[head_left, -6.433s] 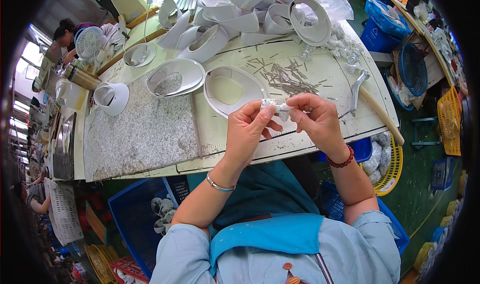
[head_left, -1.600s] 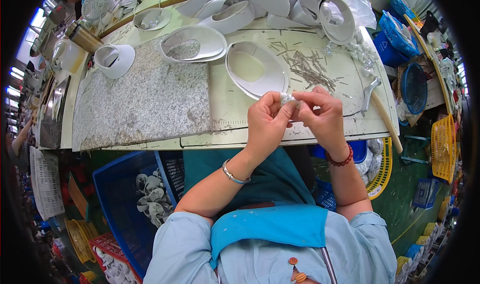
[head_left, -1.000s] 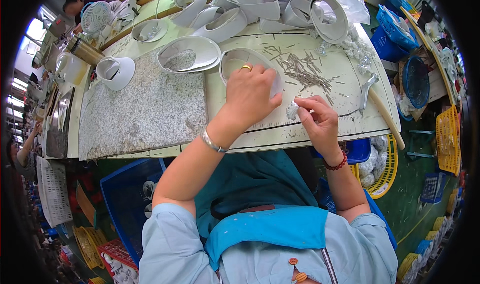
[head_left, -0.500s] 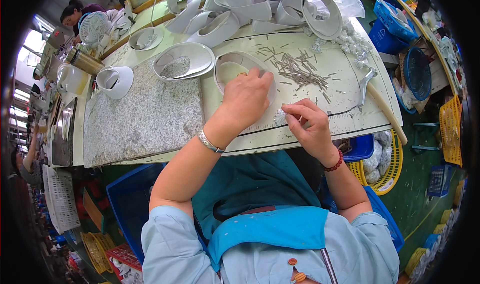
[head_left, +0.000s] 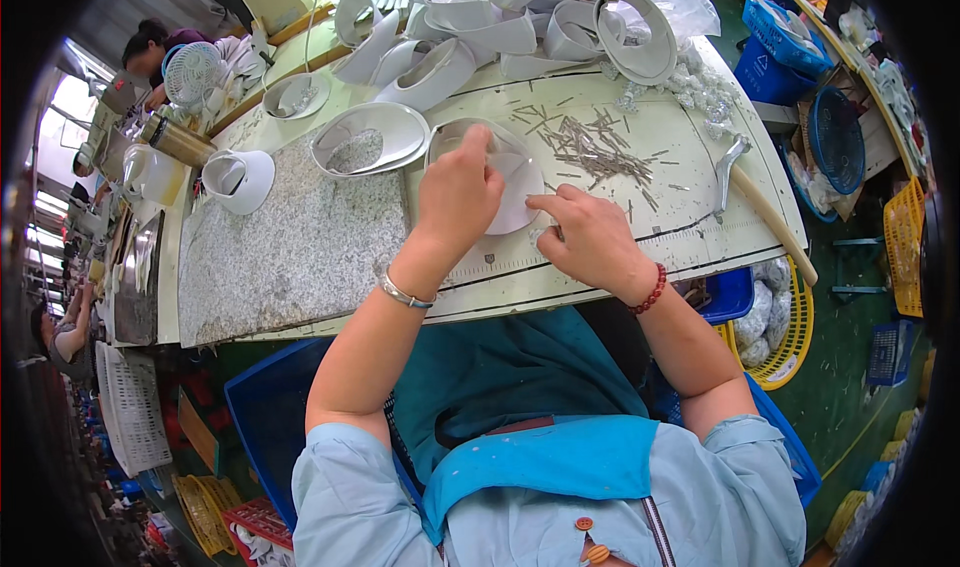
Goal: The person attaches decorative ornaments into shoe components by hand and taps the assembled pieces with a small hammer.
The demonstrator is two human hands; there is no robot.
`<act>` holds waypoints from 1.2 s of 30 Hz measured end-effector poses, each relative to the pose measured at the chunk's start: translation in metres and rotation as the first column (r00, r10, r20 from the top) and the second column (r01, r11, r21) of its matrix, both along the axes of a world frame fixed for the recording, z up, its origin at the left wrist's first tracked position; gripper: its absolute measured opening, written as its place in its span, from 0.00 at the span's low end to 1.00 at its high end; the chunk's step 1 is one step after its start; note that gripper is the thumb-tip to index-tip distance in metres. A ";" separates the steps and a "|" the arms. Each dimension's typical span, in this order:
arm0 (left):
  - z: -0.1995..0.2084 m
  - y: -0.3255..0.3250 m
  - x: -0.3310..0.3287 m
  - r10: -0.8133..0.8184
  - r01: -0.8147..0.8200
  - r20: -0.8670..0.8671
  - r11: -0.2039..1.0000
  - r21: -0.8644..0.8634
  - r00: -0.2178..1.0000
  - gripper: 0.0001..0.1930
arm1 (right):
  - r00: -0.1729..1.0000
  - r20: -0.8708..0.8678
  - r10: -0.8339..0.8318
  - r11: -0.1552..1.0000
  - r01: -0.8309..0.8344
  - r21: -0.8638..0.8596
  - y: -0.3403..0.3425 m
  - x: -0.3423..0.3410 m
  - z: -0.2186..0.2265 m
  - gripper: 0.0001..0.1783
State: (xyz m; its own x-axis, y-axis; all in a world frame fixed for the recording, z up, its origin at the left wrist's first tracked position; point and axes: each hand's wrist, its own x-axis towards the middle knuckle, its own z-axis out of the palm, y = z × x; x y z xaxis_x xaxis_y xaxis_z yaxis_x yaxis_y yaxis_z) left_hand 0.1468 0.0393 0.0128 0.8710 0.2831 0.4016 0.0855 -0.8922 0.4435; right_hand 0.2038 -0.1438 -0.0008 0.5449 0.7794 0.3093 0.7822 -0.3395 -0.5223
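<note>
My left hand is curled over a white looped piece that looks like a slipper upper. Its fingers reach into the loop and partly hide it. My right hand is to the right, index finger stretched out and touching the piece's edge, thumb apart from it. Nothing shows in its fingers. Another white looped piece lies just left, partly on a speckled stone slab. Beyond my right hand lie many thin grey strips, scattered on the table.
A hammer with a wooden handle lies at the right table edge, near clear sparkly pieces. White loops are heaped at the back. A jug stands left. Baskets sit below; a person works at far left.
The white piece has turned, so its flat face shows. My left hand shifted slightly left. My right hand moved left to the piece's edge; the small clear sparkly thing in its fingers no longer shows.
</note>
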 end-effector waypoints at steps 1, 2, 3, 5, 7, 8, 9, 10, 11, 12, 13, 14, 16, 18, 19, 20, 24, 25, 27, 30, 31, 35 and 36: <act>0.001 0.001 0.000 0.025 -0.028 0.052 0.998 0.055 0.998 0.15 | 1.000 0.002 -0.002 1.000 0.002 0.003 0.001 0.001 0.001 0.19; 0.003 0.000 0.000 0.023 -0.026 0.054 0.998 0.058 0.998 0.15 | 1.000 0.017 -0.012 0.999 0.013 -0.042 0.002 0.001 0.001 0.19; 0.011 -0.004 -0.003 0.022 -0.002 -0.086 0.973 0.229 0.996 0.18 | 0.999 0.030 -0.017 0.996 0.020 -0.088 0.003 0.000 0.002 0.19; 0.013 -0.004 -0.004 0.047 0.044 -0.223 0.920 0.389 0.974 0.21 | 0.999 0.042 -0.014 0.998 0.017 -0.058 0.002 0.001 -0.003 0.20; 0.005 0.002 0.001 -0.084 0.090 -0.038 0.799 0.594 0.996 0.20 | 0.998 0.058 -0.013 0.999 0.014 -0.029 0.003 0.001 -0.005 0.20; 0.002 0.006 0.004 -0.083 0.088 -0.036 0.799 0.595 0.996 0.20 | 0.998 0.062 -0.015 1.000 0.016 -0.017 0.003 0.000 -0.006 0.20; 0.002 0.010 0.006 -0.218 0.200 -0.049 0.755 0.625 0.975 0.20 | 0.998 0.067 -0.017 1.000 0.018 -0.004 0.003 -0.001 -0.006 0.20; 0.003 0.013 0.007 -0.347 0.305 -0.068 0.694 0.652 0.935 0.19 | 0.997 0.071 -0.015 1.000 0.015 -0.001 0.004 -0.002 -0.005 0.20; 0.002 0.013 0.007 -0.344 0.300 -0.065 0.693 0.656 0.937 0.19 | 0.997 0.071 -0.014 1.000 0.016 -0.027 0.004 -0.003 -0.004 0.19; 0.002 0.011 0.009 -0.351 0.332 -0.091 0.726 0.602 0.932 0.18 | 0.997 0.070 -0.016 0.998 0.020 -0.055 0.004 -0.002 -0.003 0.19; 0.002 0.009 0.010 -0.359 0.362 -0.117 0.756 0.546 0.926 0.16 | 0.997 0.074 -0.016 0.998 0.020 -0.054 0.004 -0.002 -0.003 0.19; 0.003 0.009 0.012 -0.358 0.359 -0.114 0.755 0.548 0.927 0.16 | 0.996 0.088 -0.018 0.999 0.022 -0.048 0.003 -0.002 -0.003 0.19; 0.007 0.009 0.017 -0.335 0.359 -0.161 0.693 0.625 0.928 0.14 | 0.994 0.104 -0.021 0.999 0.025 -0.041 0.002 -0.004 -0.005 0.19; 0.013 0.008 0.020 -0.327 0.353 -0.163 0.690 0.632 0.931 0.12 | 0.990 0.136 -0.027 1.000 0.028 -0.004 0.003 -0.006 -0.006 0.18; 0.017 0.008 0.021 -0.320 0.350 -0.168 0.688 0.636 0.933 0.10 | 0.990 0.137 -0.027 1.000 0.028 -0.002 0.003 -0.006 -0.007 0.18; 0.020 0.008 0.022 -0.319 0.349 -0.167 0.686 0.638 0.933 0.10 | 0.990 0.139 -0.034 0.999 0.035 -0.004 0.004 -0.006 -0.007 0.18; 0.042 0.006 0.019 -0.163 0.330 -0.313 0.718 0.612 0.936 0.10 | 0.989 0.145 -0.033 0.999 0.029 0.027 0.003 -0.006 -0.004 0.19; 0.051 0.004 0.018 -0.122 0.306 -0.333 0.752 0.584 0.935 0.10 | 0.989 0.147 -0.033 0.999 0.029 0.031 0.002 -0.005 -0.001 0.19; 0.064 0.001 0.013 -0.112 0.226 -0.240 0.820 0.526 0.964 0.11 | 0.982 0.168 -0.089 0.991 0.071 0.109 -0.003 -0.003 0.011 0.20; 0.088 -0.006 0.003 -0.061 0.108 -0.176 0.956 0.272 0.982 0.10 | 0.981 0.157 -0.114 0.976 0.081 0.200 -0.007 -0.003 0.031 0.24; 0.091 -0.008 0.000 -0.035 0.054 -0.211 0.995 0.081 0.977 0.10 | 0.984 0.131 -0.123 0.963 0.087 0.254 -0.008 -0.004 0.038 0.25; 0.055 -0.002 -0.016 -0.173 0.185 0.066 0.912 -0.366 0.983 0.10 | 0.976 0.180 -0.124 0.938 0.056 0.342 -0.005 -0.015 0.046 0.25; 0.050 -0.004 -0.020 -0.207 0.215 0.070 0.852 -0.477 0.976 0.10 | 0.976 0.177 -0.125 0.939 0.059 0.338 -0.005 -0.018 0.044 0.25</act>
State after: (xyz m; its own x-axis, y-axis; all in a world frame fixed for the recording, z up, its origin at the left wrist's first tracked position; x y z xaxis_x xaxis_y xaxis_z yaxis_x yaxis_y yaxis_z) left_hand 0.1265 0.0355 0.0633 0.9264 0.2540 0.2778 -0.0909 -0.5652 0.8199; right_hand 0.1857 -0.1487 0.0435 0.5136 0.5646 0.6461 0.8524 -0.2498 -0.4593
